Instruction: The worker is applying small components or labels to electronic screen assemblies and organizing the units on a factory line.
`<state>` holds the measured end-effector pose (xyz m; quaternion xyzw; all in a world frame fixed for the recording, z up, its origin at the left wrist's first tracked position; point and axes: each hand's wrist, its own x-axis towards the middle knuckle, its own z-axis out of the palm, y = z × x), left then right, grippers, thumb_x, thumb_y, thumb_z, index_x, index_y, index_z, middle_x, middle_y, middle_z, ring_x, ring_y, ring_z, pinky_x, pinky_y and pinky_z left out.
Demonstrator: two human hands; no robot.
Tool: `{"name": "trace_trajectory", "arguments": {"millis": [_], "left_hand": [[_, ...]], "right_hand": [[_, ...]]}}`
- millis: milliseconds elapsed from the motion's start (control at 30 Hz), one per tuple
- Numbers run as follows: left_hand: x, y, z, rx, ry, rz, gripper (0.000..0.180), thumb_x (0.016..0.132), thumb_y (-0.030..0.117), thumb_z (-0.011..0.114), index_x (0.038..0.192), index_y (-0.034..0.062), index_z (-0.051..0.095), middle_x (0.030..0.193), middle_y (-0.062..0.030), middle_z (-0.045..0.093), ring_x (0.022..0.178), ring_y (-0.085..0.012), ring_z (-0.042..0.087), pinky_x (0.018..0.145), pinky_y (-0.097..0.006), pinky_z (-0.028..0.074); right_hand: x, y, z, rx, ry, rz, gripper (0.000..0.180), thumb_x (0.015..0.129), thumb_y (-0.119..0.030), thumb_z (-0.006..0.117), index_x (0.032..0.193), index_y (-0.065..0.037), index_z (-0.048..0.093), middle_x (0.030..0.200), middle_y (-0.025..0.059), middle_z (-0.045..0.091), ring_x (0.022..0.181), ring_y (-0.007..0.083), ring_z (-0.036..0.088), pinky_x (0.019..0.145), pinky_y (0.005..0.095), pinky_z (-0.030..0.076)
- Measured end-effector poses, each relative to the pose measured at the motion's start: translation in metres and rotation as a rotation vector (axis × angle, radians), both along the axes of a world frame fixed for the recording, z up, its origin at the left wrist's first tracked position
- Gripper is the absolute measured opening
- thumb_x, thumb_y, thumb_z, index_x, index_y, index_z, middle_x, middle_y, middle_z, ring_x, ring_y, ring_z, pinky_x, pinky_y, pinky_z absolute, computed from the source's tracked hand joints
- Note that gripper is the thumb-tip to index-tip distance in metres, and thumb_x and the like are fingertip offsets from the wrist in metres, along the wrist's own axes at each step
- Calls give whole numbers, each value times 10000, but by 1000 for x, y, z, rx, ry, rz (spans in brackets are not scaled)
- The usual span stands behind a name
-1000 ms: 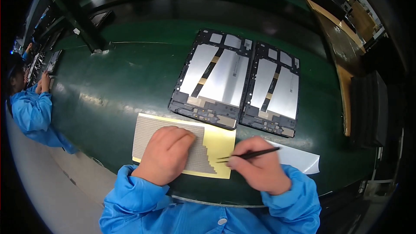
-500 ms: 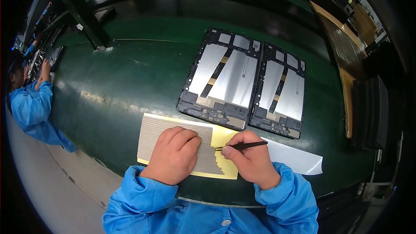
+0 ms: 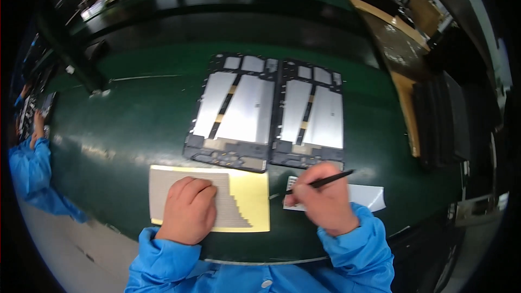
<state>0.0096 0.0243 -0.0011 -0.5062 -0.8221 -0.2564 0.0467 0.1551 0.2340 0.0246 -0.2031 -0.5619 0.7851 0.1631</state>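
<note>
My left hand (image 3: 190, 209) rests on a yellow-backed sheet (image 3: 252, 198) covered with rows of small grey stickers, whose right edge is stepped. Its fingers are curled together, and whatever lies under them is hidden. My right hand (image 3: 325, 201) is closed in a pinch around black tweezers (image 3: 337, 177). The tips point left, just past the sheet's right edge; blur hides whether they grip anything. Under the right hand lies a glossy white sheet (image 3: 366, 195), partly covered. Beyond both sheets, two opened tablet bodies (image 3: 244, 108) (image 3: 326, 116) lie side by side, showing silver plates and dark ribbon cables.
The green tabletop (image 3: 135, 125) carries everything. At the right stand a wooden-edged board (image 3: 404, 97) and a stack of black panels (image 3: 442, 122). A dark post (image 3: 76, 59) rises at the far left. A co-worker in a blue sleeve (image 3: 30, 168) handles parts at the left edge.
My right hand and the tweezers have moved off the yellow-backed sheet to the white sheet. My left hand stays on the stickers. The whole view has shifted, so the tablets appear further left.
</note>
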Motion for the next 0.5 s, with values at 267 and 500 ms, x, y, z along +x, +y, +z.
{"name": "trace_trajectory", "arguments": {"millis": [267,500], "left_hand": [[6,19,9,112,100,-140,265,620,-14,653,880,27,618,939,-113,597,913,-313,555,843,-430,460],[22,84,28,-27,168,-443,269,737,106,618,996,36,615,1090,-105,584,1075,-288,538,943,-435,422]], "right_hand": [[36,80,-12,273,-89,-251,138,844,19,604,913,2,486,786,98,601,727,152,635,672,275,542],[30,79,-17,337,-90,-82,118,850,0,618,890,-1,506,802,98,616,757,145,636,667,261,522]]}}
